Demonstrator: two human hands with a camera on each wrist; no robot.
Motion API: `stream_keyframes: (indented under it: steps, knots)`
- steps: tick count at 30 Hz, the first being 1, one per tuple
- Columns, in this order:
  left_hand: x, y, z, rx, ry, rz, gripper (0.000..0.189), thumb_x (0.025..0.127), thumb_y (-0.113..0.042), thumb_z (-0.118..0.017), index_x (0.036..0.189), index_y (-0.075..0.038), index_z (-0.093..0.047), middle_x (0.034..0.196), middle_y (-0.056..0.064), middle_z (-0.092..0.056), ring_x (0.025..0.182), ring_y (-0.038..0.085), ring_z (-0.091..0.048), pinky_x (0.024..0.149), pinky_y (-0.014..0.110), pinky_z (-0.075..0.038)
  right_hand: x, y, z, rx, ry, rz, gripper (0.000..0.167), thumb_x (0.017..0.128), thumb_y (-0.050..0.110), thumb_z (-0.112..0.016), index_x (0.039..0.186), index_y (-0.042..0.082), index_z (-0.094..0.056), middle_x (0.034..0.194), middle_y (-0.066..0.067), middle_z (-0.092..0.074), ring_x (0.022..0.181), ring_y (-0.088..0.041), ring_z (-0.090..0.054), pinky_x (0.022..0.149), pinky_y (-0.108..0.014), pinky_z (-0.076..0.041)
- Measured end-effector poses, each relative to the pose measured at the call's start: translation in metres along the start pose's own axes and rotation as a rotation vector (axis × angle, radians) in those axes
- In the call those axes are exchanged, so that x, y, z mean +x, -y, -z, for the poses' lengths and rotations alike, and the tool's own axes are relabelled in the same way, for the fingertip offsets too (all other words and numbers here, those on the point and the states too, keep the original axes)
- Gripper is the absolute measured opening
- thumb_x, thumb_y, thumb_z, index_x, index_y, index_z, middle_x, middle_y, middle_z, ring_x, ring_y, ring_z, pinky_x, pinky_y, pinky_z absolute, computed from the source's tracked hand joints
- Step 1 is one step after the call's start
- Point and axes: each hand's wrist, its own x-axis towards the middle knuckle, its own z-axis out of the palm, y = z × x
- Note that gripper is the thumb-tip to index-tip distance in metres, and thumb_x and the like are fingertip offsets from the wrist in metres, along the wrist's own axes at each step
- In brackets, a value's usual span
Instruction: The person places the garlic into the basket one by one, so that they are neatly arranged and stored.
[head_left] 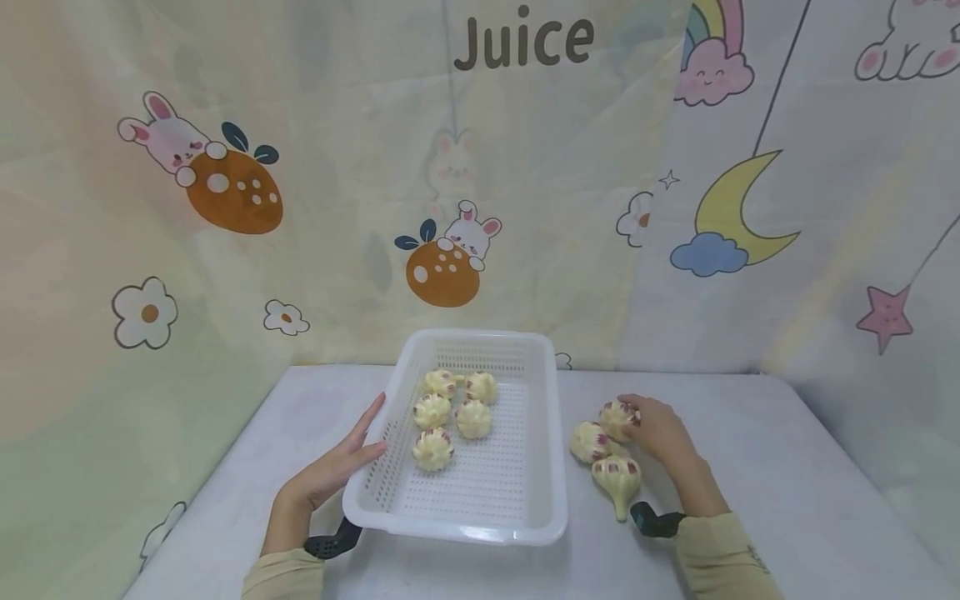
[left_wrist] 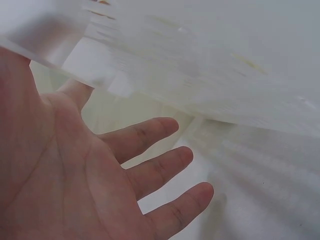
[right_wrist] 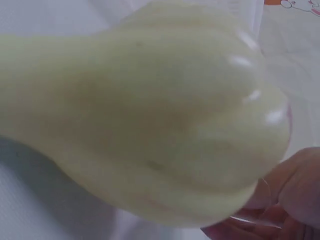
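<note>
A white plastic basket (head_left: 525,508) stands on the table with several garlic bulbs (head_left: 474,419) inside, towards its left. My left hand (head_left: 330,475) is at the basket's left side, thumb and fingers spread; in the left wrist view its palm (left_wrist: 65,160) faces up beneath the pale basket wall (left_wrist: 250,60). Right of the basket lie three more garlic bulbs. My right hand (head_left: 663,433) holds the farthest garlic bulb (head_left: 617,420) with curled fingers. The nearest garlic bulb (right_wrist: 165,110) fills the right wrist view and hides much of the right fingers (right_wrist: 305,185).
Beside the far bulb sits another garlic bulb (head_left: 589,442), close against the basket's right side. The white table (head_left: 780,467) ends at a printed cloth backdrop (head_left: 337,208). A black wrist mount (head_left: 656,521) sits under the right forearm.
</note>
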Motion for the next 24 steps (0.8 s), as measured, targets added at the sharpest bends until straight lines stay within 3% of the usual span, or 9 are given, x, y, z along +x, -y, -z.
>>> stream_keyframes:
  steps: [7,15,19,24]
  knots:
    - [-0.001,-0.001,0.001,0.014,0.009,-0.008,0.075,0.096,-0.032,-0.052,0.144,-0.057,0.000,0.161,-0.001,-0.001,0.137,0.041,-0.035,0.102,0.063,-0.034,-0.001,-0.003,0.002,0.046,0.018,0.053,0.051,0.085,0.016,-0.065,0.129,-0.006,-0.053,0.122,-0.034,-0.055,0.102,-0.044,-0.061,0.083,-0.051,-0.049]
    - [0.000,-0.001,0.001,0.026,0.003,-0.011,0.074,0.096,-0.032,-0.051,0.144,-0.057,0.000,0.161,-0.002,0.001,0.138,0.041,-0.032,0.102,0.065,-0.032,0.006,-0.004,-0.005,0.031,0.000,0.052,0.044,0.098,0.024,-0.045,0.128,-0.008,-0.052,0.126,-0.034,-0.054,0.117,-0.053,-0.048,0.096,-0.059,-0.040]
    - [-0.002,-0.002,0.000,0.023,0.004,-0.014,0.074,0.096,-0.031,-0.051,0.145,-0.056,0.000,0.161,-0.002,0.000,0.138,0.042,-0.032,0.102,0.066,-0.032,0.005,-0.002,-0.009,0.044,-0.027,-0.007,0.053,0.096,0.036,-0.051,0.128,-0.006,-0.052,0.125,-0.032,-0.055,0.115,-0.052,-0.050,0.093,-0.058,-0.042]
    - [-0.002,-0.001,0.000,0.022,0.004,-0.024,0.075,0.096,-0.030,-0.051,0.146,-0.054,0.000,0.161,-0.001,0.000,0.137,0.042,-0.034,0.101,0.064,-0.034,0.001,0.003,-0.012,0.066,-0.072,-0.052,0.054,0.089,0.035,-0.063,0.124,-0.004,-0.053,0.123,-0.031,-0.057,0.113,-0.053,-0.051,0.089,-0.058,-0.044]
